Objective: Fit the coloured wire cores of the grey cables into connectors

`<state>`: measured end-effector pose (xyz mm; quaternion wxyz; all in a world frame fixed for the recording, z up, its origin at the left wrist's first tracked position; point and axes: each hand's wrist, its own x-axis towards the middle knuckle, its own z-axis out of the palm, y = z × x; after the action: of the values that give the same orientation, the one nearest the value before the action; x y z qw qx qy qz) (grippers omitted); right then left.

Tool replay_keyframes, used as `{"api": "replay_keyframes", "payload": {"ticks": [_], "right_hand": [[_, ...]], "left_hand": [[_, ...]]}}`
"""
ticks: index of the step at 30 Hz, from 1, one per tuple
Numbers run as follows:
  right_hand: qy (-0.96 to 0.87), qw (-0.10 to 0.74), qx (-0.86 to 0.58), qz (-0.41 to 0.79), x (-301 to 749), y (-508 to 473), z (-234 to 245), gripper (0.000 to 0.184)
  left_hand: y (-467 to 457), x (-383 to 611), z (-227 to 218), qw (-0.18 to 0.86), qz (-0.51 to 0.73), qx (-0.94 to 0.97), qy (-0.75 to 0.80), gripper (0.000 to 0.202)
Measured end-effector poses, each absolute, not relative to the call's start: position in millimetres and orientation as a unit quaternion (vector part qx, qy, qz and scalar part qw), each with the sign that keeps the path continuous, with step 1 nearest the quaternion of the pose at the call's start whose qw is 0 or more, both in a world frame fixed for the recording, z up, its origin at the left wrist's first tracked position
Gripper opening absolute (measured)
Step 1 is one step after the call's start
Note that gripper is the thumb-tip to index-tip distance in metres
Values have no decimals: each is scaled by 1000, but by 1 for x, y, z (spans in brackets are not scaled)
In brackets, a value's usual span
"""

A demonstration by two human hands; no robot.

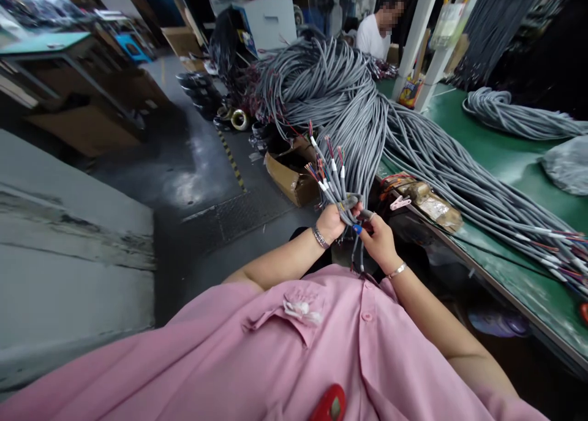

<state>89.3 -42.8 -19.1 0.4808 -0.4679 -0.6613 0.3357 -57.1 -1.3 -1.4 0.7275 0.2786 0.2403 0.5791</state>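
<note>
Close in front of my body, my left hand (332, 223) is closed round a bunch of grey cables (339, 191). Their stripped ends fan up and to the left, showing thin coloured wires and white bands. Beside it my right hand (380, 242) is also closed on grey cable, its thumb and fingers near the lower part of the bunch. Something blue covers the thumb tip. Grey finger coverings show on both hands. A large heap of grey cables (321, 84) lies just beyond, with many strands hanging down behind my hands.
The green table (509, 157) runs along my right, with long cables laid over it. A pink clip (400, 203) and a taped brown object (429, 205) sit at its edge. A cardboard box (294, 179) stands on the floor. A person (374, 35) sits beyond the heap.
</note>
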Motion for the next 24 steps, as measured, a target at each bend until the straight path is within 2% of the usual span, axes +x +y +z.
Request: {"api": "replay_keyframes", "payload": {"ticks": [6, 11, 16, 24], "right_hand": [[-706, 452, -453, 303, 89, -42, -22, 31], [-746, 442, -431, 248, 101, -46, -17, 14], [-785, 370, -456, 196, 116, -52, -32, 23], [-795, 343, -452, 216, 111, -57, -49, 30]], "left_hand": [[-5, -58, 2, 719, 582, 304, 227, 23], [-3, -63, 7, 722, 580, 300, 227, 25], [-4, -71, 11, 707, 586, 321, 230, 27], [-16, -64, 13, 658, 555, 441, 253, 25]]}}
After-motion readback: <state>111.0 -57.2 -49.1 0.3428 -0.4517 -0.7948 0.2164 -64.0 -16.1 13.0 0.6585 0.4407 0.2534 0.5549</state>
